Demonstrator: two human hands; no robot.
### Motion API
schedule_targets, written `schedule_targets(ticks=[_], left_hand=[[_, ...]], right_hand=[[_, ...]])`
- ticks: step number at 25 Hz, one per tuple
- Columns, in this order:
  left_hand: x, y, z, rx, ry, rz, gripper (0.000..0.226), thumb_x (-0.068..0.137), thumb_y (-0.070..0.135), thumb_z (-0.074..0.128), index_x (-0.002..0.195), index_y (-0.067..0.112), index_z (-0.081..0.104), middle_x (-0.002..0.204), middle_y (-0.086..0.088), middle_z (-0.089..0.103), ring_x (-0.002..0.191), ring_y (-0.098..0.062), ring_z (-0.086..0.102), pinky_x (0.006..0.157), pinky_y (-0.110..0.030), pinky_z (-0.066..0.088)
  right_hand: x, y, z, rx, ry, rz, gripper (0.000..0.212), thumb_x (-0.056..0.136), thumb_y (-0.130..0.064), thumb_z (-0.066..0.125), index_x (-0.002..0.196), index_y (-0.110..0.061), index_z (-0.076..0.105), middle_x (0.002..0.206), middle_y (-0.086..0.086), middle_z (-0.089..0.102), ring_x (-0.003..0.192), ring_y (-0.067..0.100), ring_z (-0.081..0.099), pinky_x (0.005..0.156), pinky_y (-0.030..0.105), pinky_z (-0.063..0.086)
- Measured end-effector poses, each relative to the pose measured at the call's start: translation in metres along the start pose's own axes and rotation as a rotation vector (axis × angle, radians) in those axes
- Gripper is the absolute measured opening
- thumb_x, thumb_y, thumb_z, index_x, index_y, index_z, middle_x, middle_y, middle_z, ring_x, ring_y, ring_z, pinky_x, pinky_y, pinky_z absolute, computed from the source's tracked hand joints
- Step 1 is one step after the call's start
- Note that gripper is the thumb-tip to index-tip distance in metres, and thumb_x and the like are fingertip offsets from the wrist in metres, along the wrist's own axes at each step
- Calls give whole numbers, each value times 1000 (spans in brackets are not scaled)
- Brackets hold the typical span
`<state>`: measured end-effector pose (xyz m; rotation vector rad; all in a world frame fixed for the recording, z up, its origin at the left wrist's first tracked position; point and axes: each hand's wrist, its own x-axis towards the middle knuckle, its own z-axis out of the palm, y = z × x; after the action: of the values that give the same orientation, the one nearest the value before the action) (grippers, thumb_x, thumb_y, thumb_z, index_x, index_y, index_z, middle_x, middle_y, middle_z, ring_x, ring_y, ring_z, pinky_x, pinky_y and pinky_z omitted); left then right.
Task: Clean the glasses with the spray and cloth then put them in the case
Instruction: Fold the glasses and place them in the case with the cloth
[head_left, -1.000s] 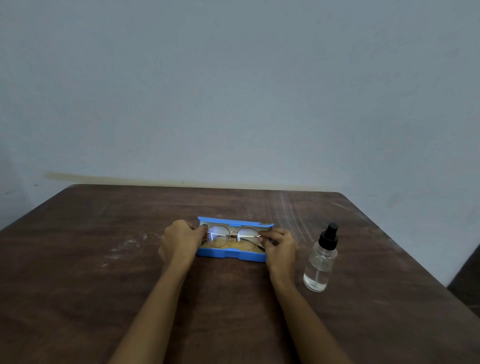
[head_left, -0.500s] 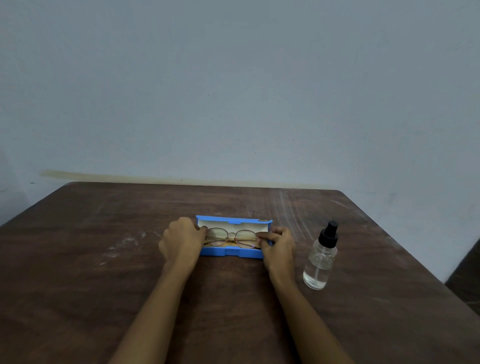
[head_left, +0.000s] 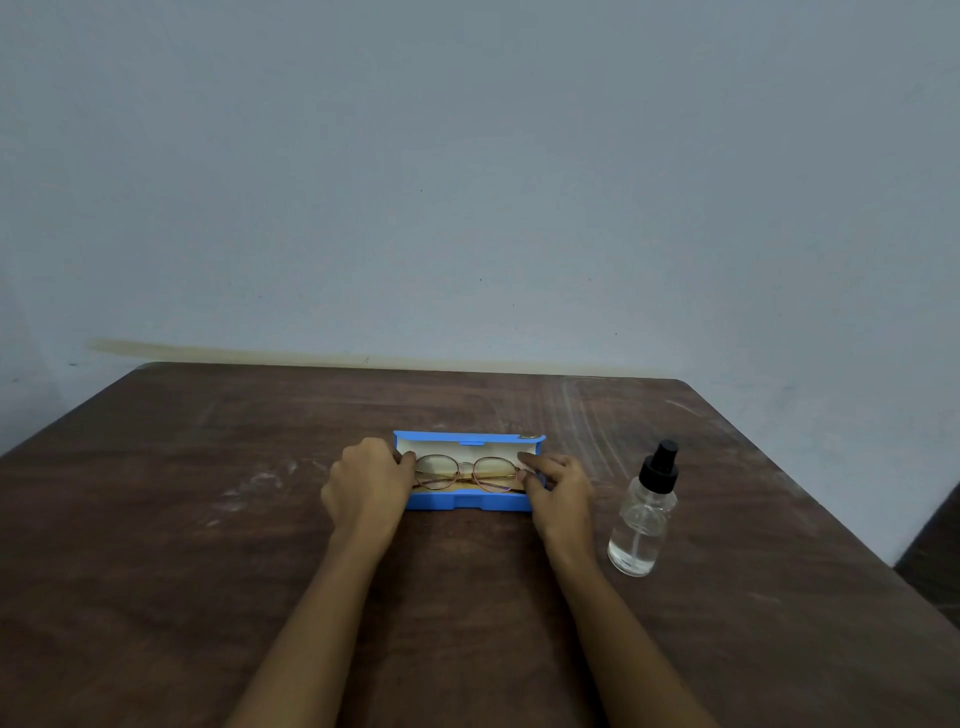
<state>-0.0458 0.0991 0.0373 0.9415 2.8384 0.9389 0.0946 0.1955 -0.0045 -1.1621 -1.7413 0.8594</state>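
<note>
My left hand (head_left: 371, 480) and right hand (head_left: 558, 486) each pinch an end of the glasses (head_left: 470, 473) lying in the open blue case (head_left: 467, 503).

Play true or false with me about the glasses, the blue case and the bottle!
1. The glasses lie inside the open blue case. True.
2. The spray bottle lies on its side. False: it stands upright on the table, right of the case.
3. The left hand holds one end of the glasses and the right hand the other. True.
4. The bottle's cap is white. False: it is black.
</note>
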Motion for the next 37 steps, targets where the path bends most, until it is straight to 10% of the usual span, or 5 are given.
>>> schedule_targets(ticks=[10, 19, 25, 37], left_hand=[[7, -18, 10, -420, 97, -47, 12, 85, 21, 59, 93, 13, 62, 103, -9, 65, 93, -24, 57, 71, -31, 40], [10, -15, 23, -963, -182, 15, 41, 96, 41, 33, 134, 28, 42, 142, 1, 36, 131, -18, 33, 104, -35, 29], [6, -18, 30, -1042, -149, 8, 24, 95, 36, 38, 104, 22, 54, 85, 17, 49, 78, 3, 46, 64, -17, 35], [8, -32, 42, -946, -91, 94, 25, 79, 21, 70, 78, 27, 46, 116, -4, 53, 104, -23, 54, 79, -32, 43]], right_hand=[[-5, -4, -3, 281, 117, 130, 13, 89, -9, 43, 96, -18, 51, 96, 5, 62, 84, 18, 57, 59, 21, 38], [-8, -9, -8, 410, -97, 6, 36, 96, -38, 36, 130, -32, 45, 126, -16, 44, 122, 3, 37, 104, 25, 30], [-7, -6, -6, 362, -42, 18, 17, 93, -34, 47, 100, -24, 59, 105, -4, 62, 94, 3, 56, 76, 10, 44], [-5, -4, -4, 75, -95, -180, 27, 87, -1, 53, 110, -10, 65, 111, 4, 35, 102, 11, 39, 79, 4, 30]])
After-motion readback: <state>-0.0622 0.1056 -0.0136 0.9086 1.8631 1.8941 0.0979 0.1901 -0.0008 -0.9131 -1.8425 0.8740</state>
